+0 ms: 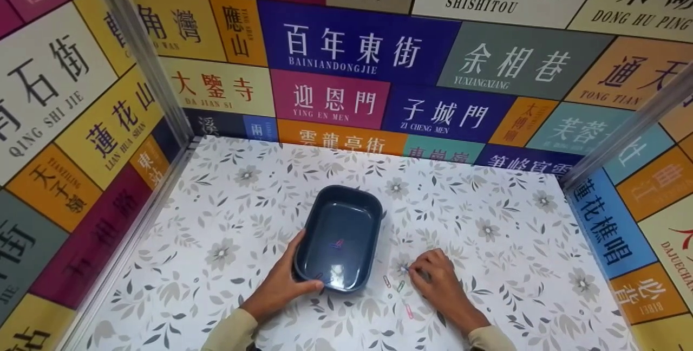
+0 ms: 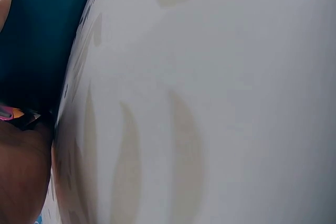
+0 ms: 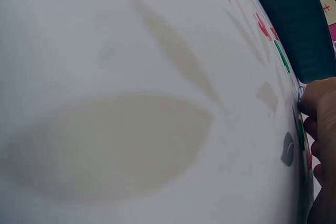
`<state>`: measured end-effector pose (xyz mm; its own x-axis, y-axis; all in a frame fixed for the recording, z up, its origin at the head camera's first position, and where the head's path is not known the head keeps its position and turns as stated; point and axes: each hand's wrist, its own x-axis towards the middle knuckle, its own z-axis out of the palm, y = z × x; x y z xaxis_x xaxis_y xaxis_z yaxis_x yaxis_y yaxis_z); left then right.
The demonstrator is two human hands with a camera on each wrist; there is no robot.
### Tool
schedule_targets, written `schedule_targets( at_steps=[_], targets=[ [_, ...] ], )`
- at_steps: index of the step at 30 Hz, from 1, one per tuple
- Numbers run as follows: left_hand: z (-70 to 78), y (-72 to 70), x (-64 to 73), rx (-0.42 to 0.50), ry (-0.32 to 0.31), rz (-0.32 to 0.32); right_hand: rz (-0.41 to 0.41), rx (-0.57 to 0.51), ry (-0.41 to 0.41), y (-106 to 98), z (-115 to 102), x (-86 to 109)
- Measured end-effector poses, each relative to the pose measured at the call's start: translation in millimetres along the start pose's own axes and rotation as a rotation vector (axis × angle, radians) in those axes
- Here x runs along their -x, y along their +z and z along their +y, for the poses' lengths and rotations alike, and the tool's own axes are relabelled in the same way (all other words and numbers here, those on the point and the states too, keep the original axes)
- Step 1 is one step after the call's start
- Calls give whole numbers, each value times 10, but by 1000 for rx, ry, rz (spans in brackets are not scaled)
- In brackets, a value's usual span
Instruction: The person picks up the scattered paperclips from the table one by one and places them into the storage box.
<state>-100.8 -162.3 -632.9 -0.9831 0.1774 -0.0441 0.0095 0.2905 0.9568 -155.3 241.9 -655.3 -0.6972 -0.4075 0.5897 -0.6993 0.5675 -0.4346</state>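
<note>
A deep, dark blue rectangular tray [image 1: 346,207] sits on the table, its long side pointing away from me. My left hand [image 1: 289,280] grips its near left corner, thumb at the near rim and fingers along the left wall. Inside lie a few small paper clips [image 1: 337,244], pink and blue, plus a reddish one near the close end. To the right of the tray, my right hand [image 1: 437,280] pinches a blue paper clip [image 3: 300,92] low over the tabletop. Between hand and tray lie a red paper clip [image 1: 386,281], a green paper clip [image 1: 400,286] and, nearer me, a pink paper clip [image 1: 409,312].
The table [image 1: 227,221] wears a white cover with grey leaves and flowers. Panels of colourful street-name signs [image 1: 357,42] stand at the back and both sides. In the right wrist view, green and red bits show beside the curled fingers, too blurred to identify.
</note>
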Motion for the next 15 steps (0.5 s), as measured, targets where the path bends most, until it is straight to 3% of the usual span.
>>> schedule_targets(
  at_steps=[11, 15],
  targets=[
    [-12, 4, -2, 2, 19, -2, -41, -55, 70, -83, -33, -86],
    [-10, -6, 2, -5, 27, 2, -36, -70, 61, -129, -44, -161]
  ],
)
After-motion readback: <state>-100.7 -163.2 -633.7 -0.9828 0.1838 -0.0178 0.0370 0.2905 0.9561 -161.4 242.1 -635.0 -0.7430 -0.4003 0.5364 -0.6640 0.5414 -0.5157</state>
